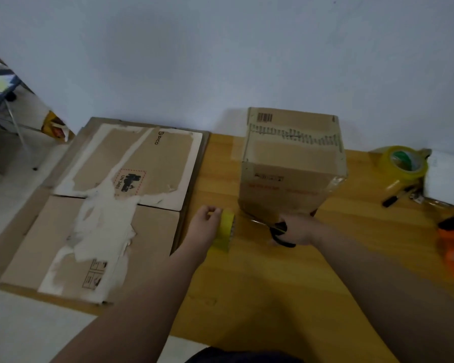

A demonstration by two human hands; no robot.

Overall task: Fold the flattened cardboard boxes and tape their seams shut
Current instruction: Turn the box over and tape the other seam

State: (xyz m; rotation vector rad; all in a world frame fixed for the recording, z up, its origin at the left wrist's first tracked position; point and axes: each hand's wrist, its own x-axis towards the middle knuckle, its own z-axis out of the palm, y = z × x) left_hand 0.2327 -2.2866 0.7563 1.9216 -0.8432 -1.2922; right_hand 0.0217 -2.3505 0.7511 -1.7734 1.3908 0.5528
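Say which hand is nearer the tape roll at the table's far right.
Right. The right hand is left of the far tape roll, toward the person; the left hand is farther left.

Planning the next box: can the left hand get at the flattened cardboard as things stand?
Probably, for reach: the flattened cardboard lies just beside the left hand, with nothing between. But that hand grips the yellow tape roll, so it likely must set that down first.
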